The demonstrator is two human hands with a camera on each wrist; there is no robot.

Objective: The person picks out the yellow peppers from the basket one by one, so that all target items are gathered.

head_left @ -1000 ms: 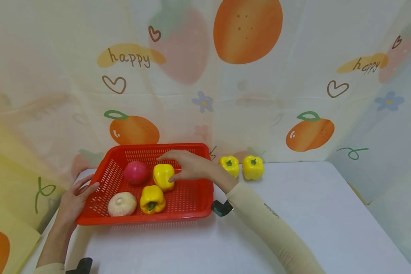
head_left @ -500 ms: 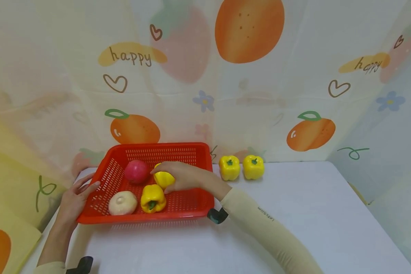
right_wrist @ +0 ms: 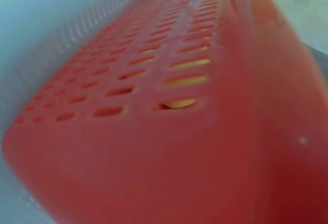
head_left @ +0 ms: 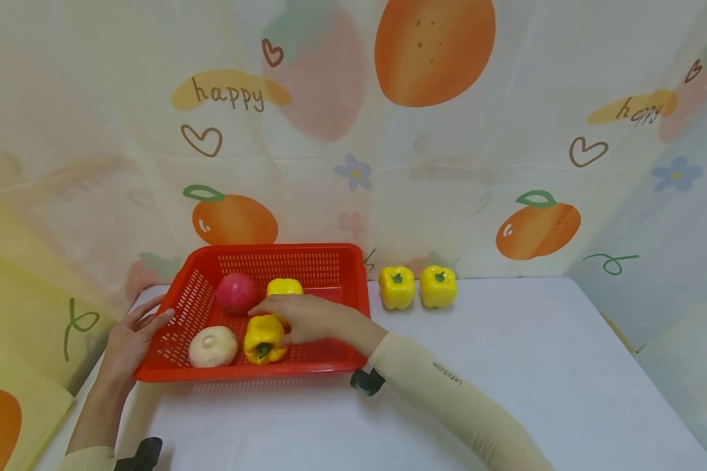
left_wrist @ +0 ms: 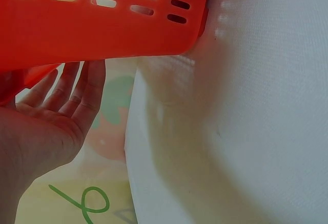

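Observation:
A red plastic basket (head_left: pixel 306 373) stands on the table. My left hand (head_left: pixel 128 343) holds its left rim, thumb over the edge; in the left wrist view the fingers (left_wrist: pixel 92 88) reach under the rim. Inside, my right hand (head_left: pixel 312 317) has its thumb and fingers around the front yellow bell pepper (head_left: pixel 263 350), whose stem faces me. Behind that hand sits another yellow bell pepper (head_left: pixel 285 286), partly covered. A round pinkish-red fruit (head_left: pixel 237 292) and a pale, flattened round thing with a nub (head_left: pixel 213 347) lie in the basket's left half.
Two yellow bell peppers (head_left: pixel 397 288) stand upright on the white table (head_left: pixel 536 366), right of the basket. A fruit-printed cloth (head_left: pixel 424 196) hangs close behind. The right wrist view shows mostly the basket's slotted wall (right_wrist: pixel 133 157).
My right hand has come forward and down, from the rear bell pepper to the front one. My left hand stays on the basket's rim. The view has shifted slightly.

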